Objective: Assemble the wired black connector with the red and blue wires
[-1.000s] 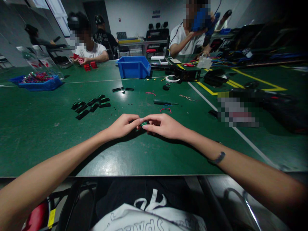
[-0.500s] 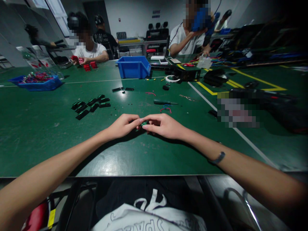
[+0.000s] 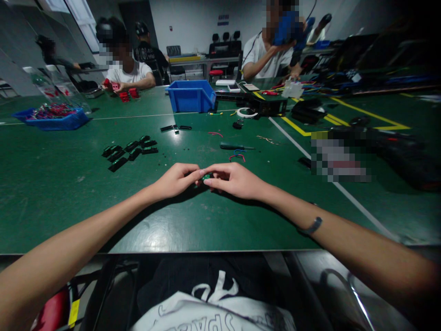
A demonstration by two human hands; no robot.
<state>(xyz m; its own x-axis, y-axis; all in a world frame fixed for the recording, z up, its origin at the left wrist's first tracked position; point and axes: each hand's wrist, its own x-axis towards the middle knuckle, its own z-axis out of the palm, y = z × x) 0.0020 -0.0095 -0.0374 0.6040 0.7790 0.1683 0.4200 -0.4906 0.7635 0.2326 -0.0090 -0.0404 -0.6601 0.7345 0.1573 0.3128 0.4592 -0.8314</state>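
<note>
My left hand (image 3: 179,178) and my right hand (image 3: 236,179) meet at the middle of the green table. Between their fingertips they pinch a small green part (image 3: 206,177), mostly hidden by the fingers. Several black-and-green parts (image 3: 132,149) lie beyond my left hand. Past my right hand are a dark-handled screwdriver (image 3: 230,146) and short red and blue wires (image 3: 237,157). Farther back sit a few black strips (image 3: 176,128) and a small black piece (image 3: 237,124).
A blue bin (image 3: 191,97) stands at the back. A blue tray of wires (image 3: 57,118) and bottles (image 3: 64,87) are at the left. People sit across the table. Dark equipment (image 3: 399,151) lies at the right.
</note>
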